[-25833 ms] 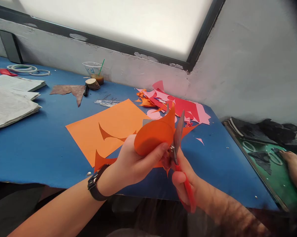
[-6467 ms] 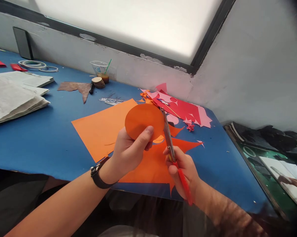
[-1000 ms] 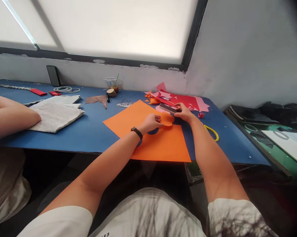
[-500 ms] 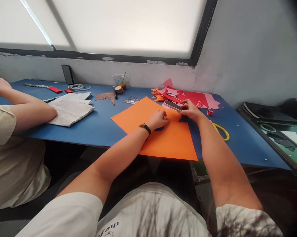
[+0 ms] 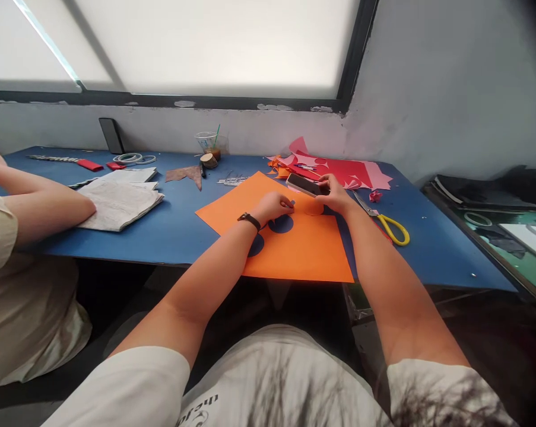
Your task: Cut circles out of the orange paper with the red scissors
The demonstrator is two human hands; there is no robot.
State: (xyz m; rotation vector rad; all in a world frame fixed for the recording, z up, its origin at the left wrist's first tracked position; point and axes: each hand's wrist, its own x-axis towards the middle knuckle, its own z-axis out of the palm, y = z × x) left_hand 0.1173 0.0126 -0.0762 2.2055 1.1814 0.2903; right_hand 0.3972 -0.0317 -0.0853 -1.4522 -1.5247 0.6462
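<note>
**Left grip [image 5: 271, 207] over an orange sheet [image 5: 305, 255], right grip [image 5: 335, 194] pinching a phone [image 5: 302, 184]**

Compared with half a second ago, the left grip covers less of the sheet: two round holes [image 5: 281, 223] now show clearly, one just below that grip, the other lower and further left, with blue tabletop [image 5: 183, 219] seen through both. The phone shows more of its dark face. Six and a half seconds ago the right grip held scissors [image 5: 381, 219]; now they lie on the tabletop to the right of it.

The left grip's fingers curl in toward the thumb; whether they pinch something small cannot be told. The right grip is closed on one end of the phone, which is tilted and points toward the left grip's side. An orange disc [image 5: 313, 206] lies between the two grips, just below the phone. The sheet spreads under and below the left grip, reaching the tabletop's front edge.

Just beyond the right grip is a pile of red and pink paper [image 5: 339, 171]. Well to the left of the left grip, a co-worker's elbow [image 5: 83, 207] is at a stack of pale papers [image 5: 123, 204].
</note>
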